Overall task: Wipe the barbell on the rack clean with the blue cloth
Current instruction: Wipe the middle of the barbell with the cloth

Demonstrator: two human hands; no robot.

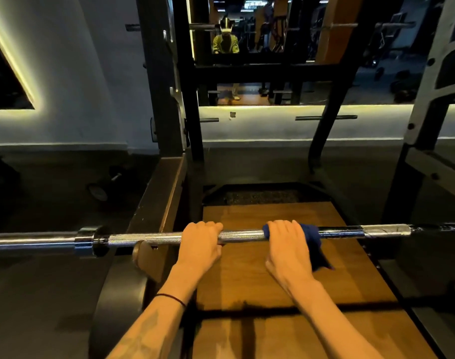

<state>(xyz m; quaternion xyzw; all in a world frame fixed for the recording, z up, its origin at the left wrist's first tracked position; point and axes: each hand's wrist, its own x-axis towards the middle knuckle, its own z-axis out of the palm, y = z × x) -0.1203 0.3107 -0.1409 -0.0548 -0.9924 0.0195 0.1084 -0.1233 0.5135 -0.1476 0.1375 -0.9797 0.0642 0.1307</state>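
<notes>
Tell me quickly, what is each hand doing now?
Left hand: closed on the bare barbell.
Right hand: closed on the blue cloth around the barbell.

- No text, label, brand, number or sign can be read anywhere in the head view.
- The barbell (pixel 153 238) shows only bare metal and knurling; no marking on its shaft or collar can be made out.
- The blue cloth (pixel 313 240) carries no visible tag or print.
- The rack (pixel 166 99) uprights show holes and fittings but no legible numbering.
- Far off, at the top of the mirror (pixel 247 29), a lit strip may hold lettering, but it is too small and blurred to read.
</notes>
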